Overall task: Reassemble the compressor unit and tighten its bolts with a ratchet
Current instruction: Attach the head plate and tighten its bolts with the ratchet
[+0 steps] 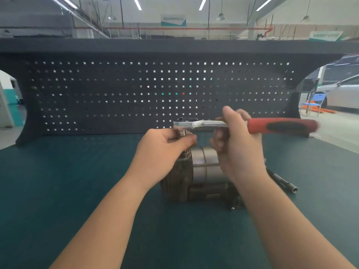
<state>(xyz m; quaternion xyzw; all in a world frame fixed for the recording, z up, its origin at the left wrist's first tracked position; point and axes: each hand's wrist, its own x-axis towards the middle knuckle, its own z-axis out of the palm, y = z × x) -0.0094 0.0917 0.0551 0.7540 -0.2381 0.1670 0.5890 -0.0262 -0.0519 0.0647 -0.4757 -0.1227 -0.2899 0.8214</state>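
Midway along the table, the right hand grips a ratchet above the compressor. Lying level, its red handle points right; the left hand seemingly pinches the socket beneath its head.

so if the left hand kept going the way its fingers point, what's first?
Likely the ratchet head right above the left hand; past that, the pegboard. Depth is unclear.
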